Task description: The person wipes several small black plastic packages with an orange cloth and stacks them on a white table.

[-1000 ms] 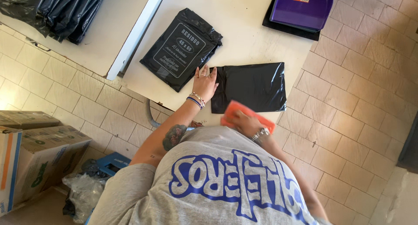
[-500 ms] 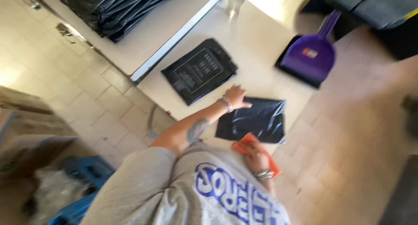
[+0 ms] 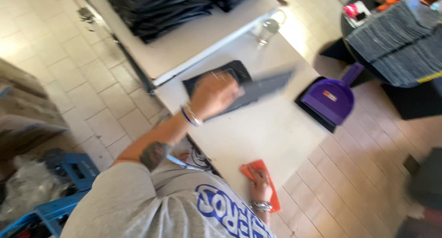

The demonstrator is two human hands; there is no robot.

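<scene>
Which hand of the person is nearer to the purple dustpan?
Left. The left hand lies on a black bag on the table, across from the purple dustpan. The right hand rests on an orange cloth, farther away.

1. The dark flat bag [image 3: 264, 87] under the left hand [image 3: 212, 94] is smeared by motion blur; its edges and surface cannot be made out.
2. The left hand's fingers are blurred, so its grip on the bag cannot be told.
3. The black packet [image 3: 202, 81] behind that hand is partly covered by it.
4. The orange card [image 3: 267, 182] is partly hidden beneath the right hand [image 3: 261, 186].
5. The stack of dark bags [image 3: 161, 10] is cut off by the top edge.
6. The grey stacked sheets [image 3: 396, 35] are cut off at the right edge.
</scene>
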